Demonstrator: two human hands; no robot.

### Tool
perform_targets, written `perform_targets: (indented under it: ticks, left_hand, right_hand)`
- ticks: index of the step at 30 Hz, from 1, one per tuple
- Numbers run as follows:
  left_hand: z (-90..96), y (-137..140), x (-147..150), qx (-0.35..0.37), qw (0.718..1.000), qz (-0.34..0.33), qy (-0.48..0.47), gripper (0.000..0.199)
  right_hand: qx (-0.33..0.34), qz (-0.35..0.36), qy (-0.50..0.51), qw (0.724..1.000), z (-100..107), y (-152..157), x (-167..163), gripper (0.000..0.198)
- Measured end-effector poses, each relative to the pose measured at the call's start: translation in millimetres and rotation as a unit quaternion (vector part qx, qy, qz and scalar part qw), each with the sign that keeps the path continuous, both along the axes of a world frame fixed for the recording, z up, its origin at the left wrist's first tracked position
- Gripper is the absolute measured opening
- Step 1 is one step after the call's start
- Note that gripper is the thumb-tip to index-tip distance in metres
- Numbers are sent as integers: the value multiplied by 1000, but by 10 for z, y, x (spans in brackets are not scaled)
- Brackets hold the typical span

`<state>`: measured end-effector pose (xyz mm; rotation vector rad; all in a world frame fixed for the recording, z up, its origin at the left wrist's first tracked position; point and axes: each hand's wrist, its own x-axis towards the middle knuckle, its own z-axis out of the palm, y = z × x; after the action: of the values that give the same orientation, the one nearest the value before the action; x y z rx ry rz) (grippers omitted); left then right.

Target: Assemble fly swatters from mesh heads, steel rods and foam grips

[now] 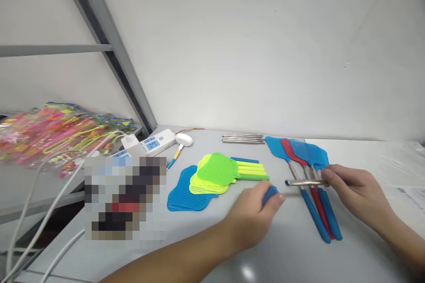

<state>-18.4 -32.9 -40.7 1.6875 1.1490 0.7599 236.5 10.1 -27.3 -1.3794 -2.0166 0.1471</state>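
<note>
A metal rod (307, 182) is lying crosswise in the fingers of a person's right hand (357, 190), which is pinching one end while the other is pointing toward the left hand (253, 213). That left hand is curling around a blue grip (269, 194), mostly hiding it; rod and grip are sitting apart, not yet joined. Just left of the right hand, partly beneath the rod, several blue and red flyswatters (314, 215) are lying bunched, apparently complete. The work is seemingly running partway, with plenty of loose parts remaining: beyond the left hand, green and yellow mesh heads (217, 168) are overlapping yellow and green grips (250, 171), while blue mesh heads (189, 192) are lying nearer. Farther beyond both hands, bare rods (243, 138) are lining the counter (279, 252) near the wall (249, 53). Well left of the hands, a power strip (162, 139) and bagged, brightly colored goods (66, 135) are filling out the scene.
</note>
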Motion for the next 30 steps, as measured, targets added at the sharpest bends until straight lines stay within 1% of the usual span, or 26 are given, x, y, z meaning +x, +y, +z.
perform_targets:
  ticks: [2,4,8,10,12,15,17,19,21,23,25,30]
  left_hand:
    - [-6,7,16,-2,999,-5,35,35]
    - [-2,13,29,11,998,-17,61,34]
    - [24,35,26,40,994,-56,87,32]
    - [37,45,13,36,993,-71,85,31]
    - [44,44,1,17,995,-72,68,31]
    - [38,26,-9,1,999,-34,4,34]
    - [30,14,-17,25,997,34,-67,36]
    - [34,9,-30,50,981,113,-151,38]
    - [60,10,-45,51,958,161,-232,38]
    - [102,10,-53,48,941,168,-290,33]
    - [145,3,-48,54,935,161,-310,26]
    - [182,-30,-4,71,945,176,-267,17]
  right_hand:
    - [12,23,-19,1000,-100,-17,55,43]
    - [41,30,-34,998,-149,-6,74,44]
    - [80,43,-62,994,-138,25,71,44]
    - [84,46,-68,993,-127,25,61,45]
    - [83,44,-67,993,-131,16,49,46]
    - [72,42,-64,994,-156,0,28,47]
    - [59,44,-62,995,-175,-8,9,46]
    - [50,49,-62,996,-189,-14,-15,46]
    - [42,54,-64,996,-199,-22,-42,48]
    - [29,57,-63,996,-205,-33,-68,49]
    - [13,53,-49,997,-207,-46,-87,49]
    - [-30,-1,40,999,-194,-81,-105,50]
